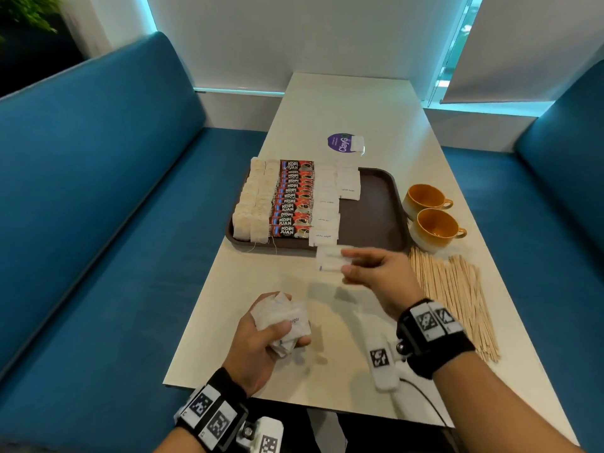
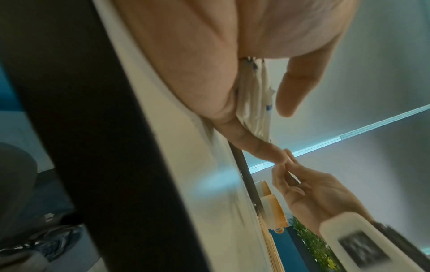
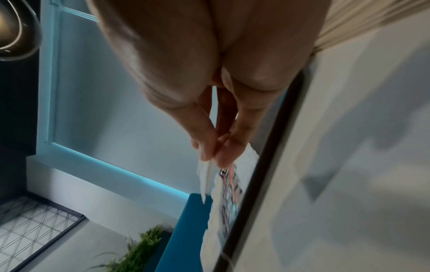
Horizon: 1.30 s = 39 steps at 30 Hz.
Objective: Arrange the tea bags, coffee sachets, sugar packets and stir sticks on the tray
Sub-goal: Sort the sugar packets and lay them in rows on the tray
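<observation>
A brown tray (image 1: 379, 207) holds rows of tea bags (image 1: 253, 204), red coffee sachets (image 1: 292, 201) and white sugar packets (image 1: 327, 207). My right hand (image 1: 369, 268) pinches a white sugar packet (image 1: 330, 261) just above the tray's near edge; in the right wrist view the fingertips (image 3: 209, 152) clamp the packet (image 3: 204, 176). My left hand (image 1: 271, 331) grips a bunch of sugar packets (image 1: 281, 317) over the table near its front left edge, the bunch of sugar packets (image 2: 256, 103) showing in the left wrist view. Wooden stir sticks (image 1: 457, 295) lie in a pile on the table at the right.
Two orange cups (image 1: 431, 210) stand right of the tray. A purple round sticker (image 1: 340, 143) and one lone tea bag (image 1: 358, 143) lie beyond the tray. Blue benches (image 1: 98, 207) flank the white table (image 1: 343, 106). The tray's right part is bare.
</observation>
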Each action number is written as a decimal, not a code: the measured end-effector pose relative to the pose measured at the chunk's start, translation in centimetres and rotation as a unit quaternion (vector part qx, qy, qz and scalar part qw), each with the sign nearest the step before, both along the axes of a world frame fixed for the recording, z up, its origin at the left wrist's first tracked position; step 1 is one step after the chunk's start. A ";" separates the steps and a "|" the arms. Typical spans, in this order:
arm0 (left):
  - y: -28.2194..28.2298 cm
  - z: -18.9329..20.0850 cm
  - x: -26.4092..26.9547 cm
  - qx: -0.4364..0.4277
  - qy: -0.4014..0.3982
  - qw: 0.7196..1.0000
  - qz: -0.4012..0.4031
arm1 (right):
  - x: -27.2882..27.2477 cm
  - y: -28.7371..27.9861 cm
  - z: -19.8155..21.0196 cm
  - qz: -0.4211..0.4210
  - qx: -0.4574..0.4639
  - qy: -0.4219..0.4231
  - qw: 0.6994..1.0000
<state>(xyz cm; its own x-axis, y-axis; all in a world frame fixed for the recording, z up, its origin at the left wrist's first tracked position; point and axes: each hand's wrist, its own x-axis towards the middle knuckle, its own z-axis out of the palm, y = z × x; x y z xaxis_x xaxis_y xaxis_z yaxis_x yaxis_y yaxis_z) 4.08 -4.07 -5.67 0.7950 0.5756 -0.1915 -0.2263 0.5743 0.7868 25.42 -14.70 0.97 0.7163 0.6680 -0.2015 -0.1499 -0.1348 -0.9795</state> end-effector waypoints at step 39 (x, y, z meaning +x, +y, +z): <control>0.4 -0.6 0.2 0.050 0.083 0.995 -0.001 | 14.3 10.2 1.9 -0.024 -0.165 -0.167 0.972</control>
